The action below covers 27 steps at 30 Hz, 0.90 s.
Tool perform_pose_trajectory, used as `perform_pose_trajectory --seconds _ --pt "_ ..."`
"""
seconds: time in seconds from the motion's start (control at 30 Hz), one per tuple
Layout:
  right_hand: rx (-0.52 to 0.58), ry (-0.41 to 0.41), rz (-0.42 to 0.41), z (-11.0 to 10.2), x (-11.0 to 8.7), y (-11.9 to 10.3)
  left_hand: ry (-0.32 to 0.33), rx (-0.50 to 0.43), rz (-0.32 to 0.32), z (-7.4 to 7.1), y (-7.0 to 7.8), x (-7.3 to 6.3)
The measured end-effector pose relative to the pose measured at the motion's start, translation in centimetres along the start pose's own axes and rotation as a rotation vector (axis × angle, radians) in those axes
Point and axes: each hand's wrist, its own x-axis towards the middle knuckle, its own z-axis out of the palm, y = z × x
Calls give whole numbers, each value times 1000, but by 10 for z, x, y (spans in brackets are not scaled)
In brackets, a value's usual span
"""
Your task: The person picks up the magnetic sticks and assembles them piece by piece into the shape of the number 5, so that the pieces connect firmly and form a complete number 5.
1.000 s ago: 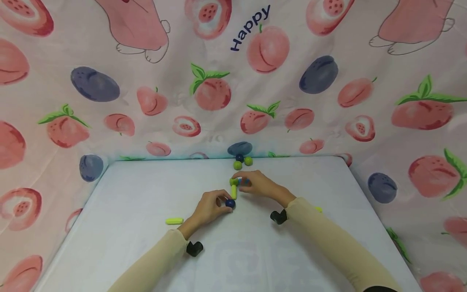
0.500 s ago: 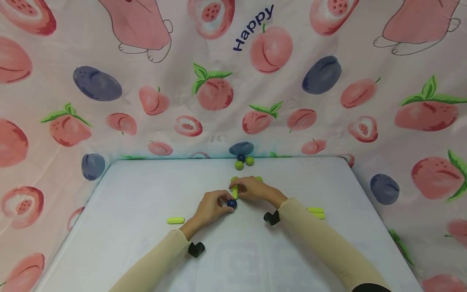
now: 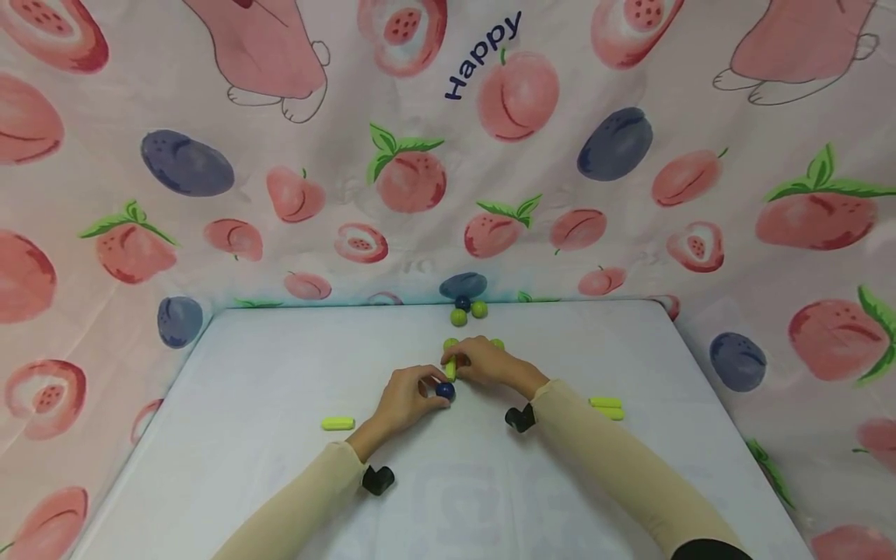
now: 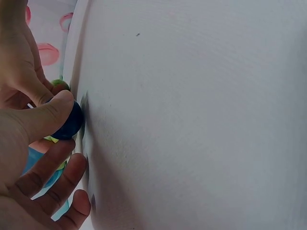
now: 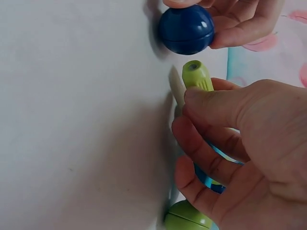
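In the head view my left hand [image 3: 406, 398] pinches a dark blue ball [image 3: 445, 390] between thumb and fingers, low over the white table. Just beyond it, my right hand [image 3: 490, 362] grips a short yellow-green rod [image 3: 451, 369]. The rod's near end, with a small round recess, faces the ball across a narrow gap in the right wrist view, where the ball [image 5: 186, 29] shows a seam. A green ball [image 3: 450, 342] sits at the rod's far end. Another green ball [image 3: 498, 343] peeks out behind my right hand. Blue parts [image 5: 201, 175] are partly hidden behind those fingers.
Two green balls [image 3: 458, 317] and a dark blue ball [image 3: 463, 303] cluster at the table's back edge. One yellow-green rod [image 3: 337, 423] lies left, and two more rods [image 3: 606, 403] lie beside my right sleeve. A fruit-print cloth [image 3: 406, 257] hangs behind the table [image 3: 280, 350].
My right hand has shifted from the green ball and blue rod down onto the yellow-green rod, uncovering the rods beside the sleeve. My left hand keeps its pinch on the dark blue ball.
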Motion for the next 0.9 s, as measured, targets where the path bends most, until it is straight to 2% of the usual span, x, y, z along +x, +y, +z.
perform_pose_trajectory --seconds 0.23,0.9 --pt "2 -16 27 -3 3 1 7 9 6 2 -1 0" --pt "7 -16 23 0 2 0 3 39 13 8 4 0"
